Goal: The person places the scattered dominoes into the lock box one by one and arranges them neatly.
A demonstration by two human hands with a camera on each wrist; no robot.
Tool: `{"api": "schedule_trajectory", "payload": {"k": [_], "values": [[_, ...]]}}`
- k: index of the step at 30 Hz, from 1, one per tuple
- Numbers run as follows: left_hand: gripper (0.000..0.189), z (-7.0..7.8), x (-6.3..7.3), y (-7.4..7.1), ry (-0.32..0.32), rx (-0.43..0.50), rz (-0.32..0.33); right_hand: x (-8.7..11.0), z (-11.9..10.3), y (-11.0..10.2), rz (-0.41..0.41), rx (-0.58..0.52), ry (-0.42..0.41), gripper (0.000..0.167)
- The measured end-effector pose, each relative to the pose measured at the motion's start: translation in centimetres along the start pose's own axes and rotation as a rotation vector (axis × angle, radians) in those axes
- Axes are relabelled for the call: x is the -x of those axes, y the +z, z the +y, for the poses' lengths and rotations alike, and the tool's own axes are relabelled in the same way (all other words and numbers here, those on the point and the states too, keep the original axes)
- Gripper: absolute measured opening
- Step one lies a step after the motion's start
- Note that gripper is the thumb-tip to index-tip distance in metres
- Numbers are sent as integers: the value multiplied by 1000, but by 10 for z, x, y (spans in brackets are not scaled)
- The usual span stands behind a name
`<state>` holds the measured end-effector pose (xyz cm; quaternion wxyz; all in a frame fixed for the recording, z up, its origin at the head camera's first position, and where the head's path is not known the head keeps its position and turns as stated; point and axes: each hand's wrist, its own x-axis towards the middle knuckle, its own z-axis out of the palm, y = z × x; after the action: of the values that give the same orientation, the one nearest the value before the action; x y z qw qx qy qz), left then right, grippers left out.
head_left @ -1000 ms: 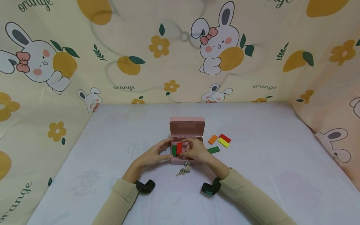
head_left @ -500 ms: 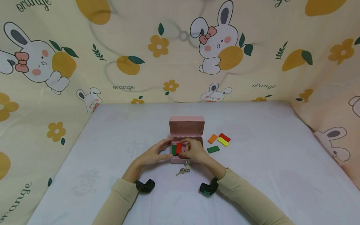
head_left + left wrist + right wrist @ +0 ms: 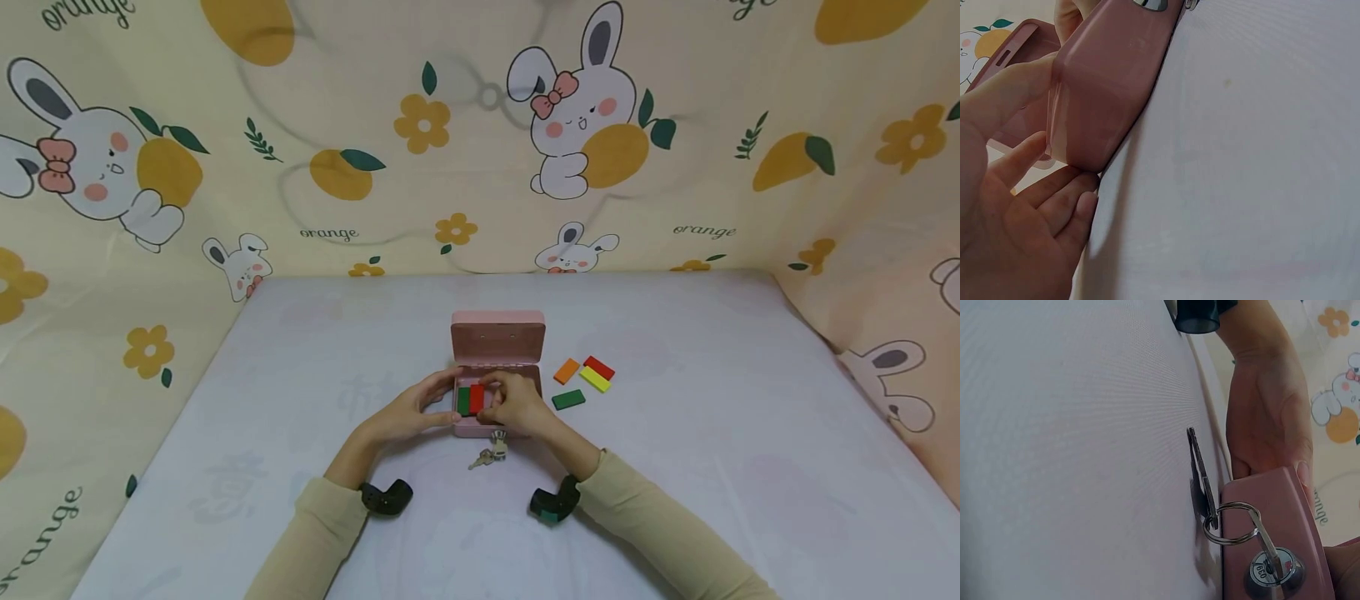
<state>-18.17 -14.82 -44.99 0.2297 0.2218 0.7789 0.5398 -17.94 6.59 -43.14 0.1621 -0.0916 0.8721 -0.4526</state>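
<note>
A pink metal box (image 3: pixel 498 343) stands on the table with its lid raised. My left hand (image 3: pixel 405 412) grips the box's left side, thumb at the front corner and fingers at the back, as the left wrist view shows against the box wall (image 3: pixel 1110 75). Inside the box, my right hand (image 3: pixel 521 408) pinches a red block (image 3: pixel 476 398) upright beside a green block (image 3: pixel 463 402). Part of the box's interior is hidden by the right hand. From the front lock (image 3: pixel 1272 569) hangs a key ring (image 3: pixel 1232 540) with keys.
Right of the box lie an orange block (image 3: pixel 566 371), a red rectangular block (image 3: pixel 600 367), a yellow block (image 3: pixel 595 379) and a second green block (image 3: pixel 568 399). The keys (image 3: pixel 483 457) rest just in front of the box. A patterned cloth (image 3: pixel 337 108) hangs behind the white table.
The red block has sunk slightly lower into the box, next to the green one. My right hand has shifted a little left with it; my left hand keeps its place.
</note>
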Motion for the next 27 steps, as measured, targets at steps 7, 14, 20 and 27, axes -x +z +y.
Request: {"api": "schedule_trajectory", "payload": {"k": [7,14,20,27], "values": [[74,0,1,1,0,2,2,2,-2,1,12,7,8,48],[74,0,0,1,-12,4,5,2,-2,1,8,17,25,49],[75,-2,0,0,-18,-2,2,1,-1,2,19,36,14,48],[75,-1,0,0,-23,3,1,0,0,2,15,39,13,49]]}}
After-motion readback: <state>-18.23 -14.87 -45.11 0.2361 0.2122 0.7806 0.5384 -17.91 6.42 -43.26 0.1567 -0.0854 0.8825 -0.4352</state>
